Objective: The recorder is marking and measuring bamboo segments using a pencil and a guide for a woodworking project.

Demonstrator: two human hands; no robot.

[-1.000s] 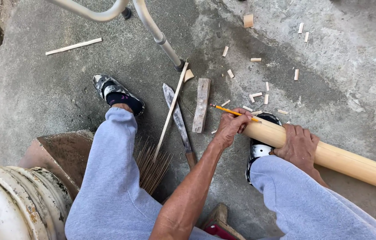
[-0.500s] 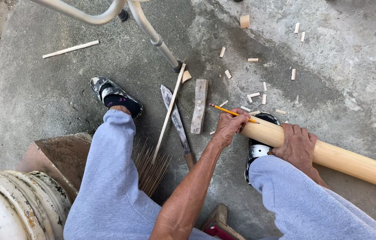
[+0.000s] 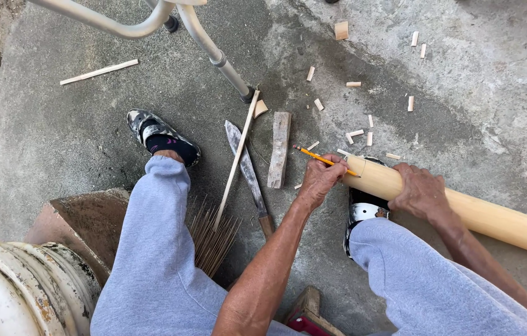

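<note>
Overall, little has shifted since a second ago: the pale round pole (image 3: 462, 208) still lies across the right foot, its far end cut off by the frame. Right hand (image 3: 422, 191) clasps it from above; left hand (image 3: 320, 180) pinches a yellow pencil (image 3: 319, 158) at its end face. Any mark is indiscernible.

Pole (image 3: 487, 214): across the right shoe (image 3: 363, 208), running off right. Right hand (image 3: 422, 190) on it; left hand (image 3: 319, 180) with pencil (image 3: 319, 157) at its left end. Left of that, side by side on the floor: block (image 3: 279, 149), knife (image 3: 248, 171), stick (image 3: 236, 158). Offcuts (image 3: 357, 132) scattered beyond. Left shoe (image 3: 160, 135) farther left.
</note>
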